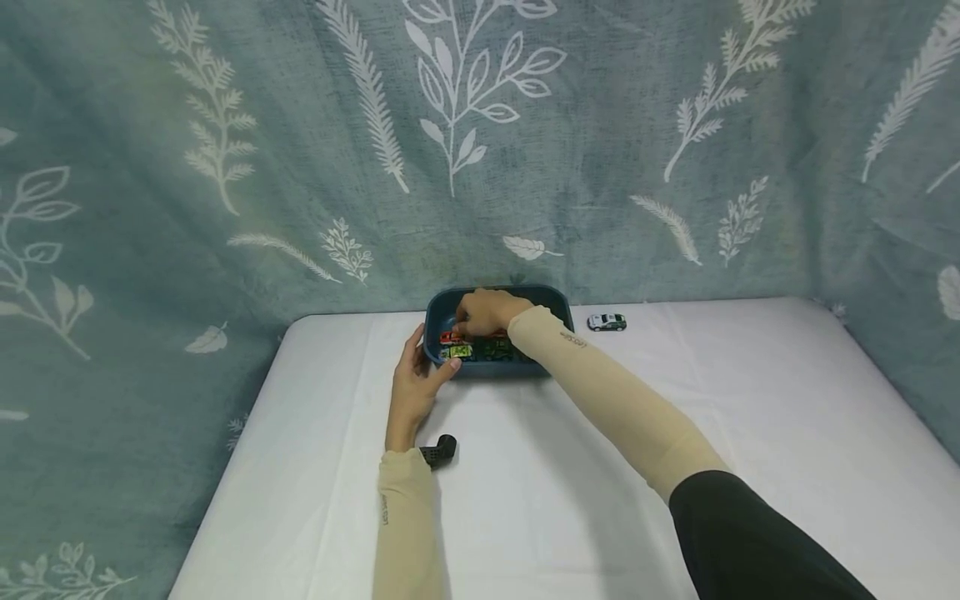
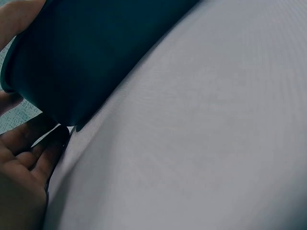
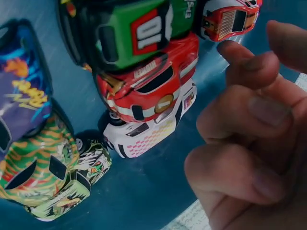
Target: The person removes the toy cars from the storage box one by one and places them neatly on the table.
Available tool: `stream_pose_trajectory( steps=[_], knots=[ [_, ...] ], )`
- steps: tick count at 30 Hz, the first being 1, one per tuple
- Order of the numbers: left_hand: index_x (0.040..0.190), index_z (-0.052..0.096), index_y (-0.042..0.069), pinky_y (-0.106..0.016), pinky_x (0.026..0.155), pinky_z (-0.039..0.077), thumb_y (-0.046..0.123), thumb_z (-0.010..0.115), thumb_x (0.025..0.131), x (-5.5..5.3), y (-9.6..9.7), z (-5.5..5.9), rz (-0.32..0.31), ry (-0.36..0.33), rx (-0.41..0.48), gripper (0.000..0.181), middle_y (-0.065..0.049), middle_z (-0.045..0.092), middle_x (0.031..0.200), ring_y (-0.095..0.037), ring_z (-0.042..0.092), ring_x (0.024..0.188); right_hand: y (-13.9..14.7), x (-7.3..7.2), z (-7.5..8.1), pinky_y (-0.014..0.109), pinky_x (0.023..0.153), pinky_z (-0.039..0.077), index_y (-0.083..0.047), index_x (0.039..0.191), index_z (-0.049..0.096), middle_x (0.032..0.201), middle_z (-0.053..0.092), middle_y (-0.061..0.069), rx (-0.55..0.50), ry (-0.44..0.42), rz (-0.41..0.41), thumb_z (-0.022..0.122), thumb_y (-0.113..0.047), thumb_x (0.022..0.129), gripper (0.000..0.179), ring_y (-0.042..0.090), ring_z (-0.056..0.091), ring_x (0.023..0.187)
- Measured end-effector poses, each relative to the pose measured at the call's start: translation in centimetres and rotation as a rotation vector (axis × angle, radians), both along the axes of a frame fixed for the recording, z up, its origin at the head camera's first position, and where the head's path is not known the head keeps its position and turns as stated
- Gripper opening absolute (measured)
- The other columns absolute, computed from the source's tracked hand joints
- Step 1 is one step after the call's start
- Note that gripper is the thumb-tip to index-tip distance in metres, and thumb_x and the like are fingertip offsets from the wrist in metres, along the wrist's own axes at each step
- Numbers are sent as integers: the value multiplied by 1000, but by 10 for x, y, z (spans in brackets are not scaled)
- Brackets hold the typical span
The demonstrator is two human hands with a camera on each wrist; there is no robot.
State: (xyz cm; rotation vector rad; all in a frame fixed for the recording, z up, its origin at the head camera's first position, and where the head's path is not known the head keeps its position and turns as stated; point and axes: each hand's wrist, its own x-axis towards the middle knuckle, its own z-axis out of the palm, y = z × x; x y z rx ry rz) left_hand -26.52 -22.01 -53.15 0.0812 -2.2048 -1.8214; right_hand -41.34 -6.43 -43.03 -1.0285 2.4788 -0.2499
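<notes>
A dark blue plastic bin stands near the table's far edge with several toy cars in it. My left hand holds its left end, the thumb by the front rim and the fingers along the outer side. Reaching into the bin from the right, my right hand has bent fingers over the cars. In the right wrist view, its fingertips come right up to a red-and-white toy car; I cannot tell whether they pinch it. A green car, a red car and a white car lie beside it.
A white-and-dark toy car sits on the white tablecloth, right of the bin. Behind the table hangs a teal curtain with white leaf patterns. A black device is worn at the left wrist.
</notes>
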Motion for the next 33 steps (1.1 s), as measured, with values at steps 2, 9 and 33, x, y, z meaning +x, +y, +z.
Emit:
stream_pose_trajectory(
  steps=[2,9,33],
  knots=[
    [166,38,24,-53,124,38,30,86,91,0,0,0,3,-6,-5,88,-19,59,152,-34,55,142,0,0,-1,49,107,54,-17,127,77,140,68,7,7,-4,0,60,-40,109,33,28,65,126],
    [165,39,25,-52,125,37,29,86,91,0,-1,2,0,-12,6,88,-19,58,153,-34,54,144,-2,0,-5,47,101,57,-18,128,77,132,72,5,24,22,5,65,-42,106,35,26,67,118],
    [165,39,24,-52,126,36,30,86,91,0,0,3,-19,2,22,88,-21,56,155,-33,52,146,-9,4,-7,41,93,61,-12,118,79,118,75,6,35,145,49,77,-36,100,30,24,72,107]
  ],
)
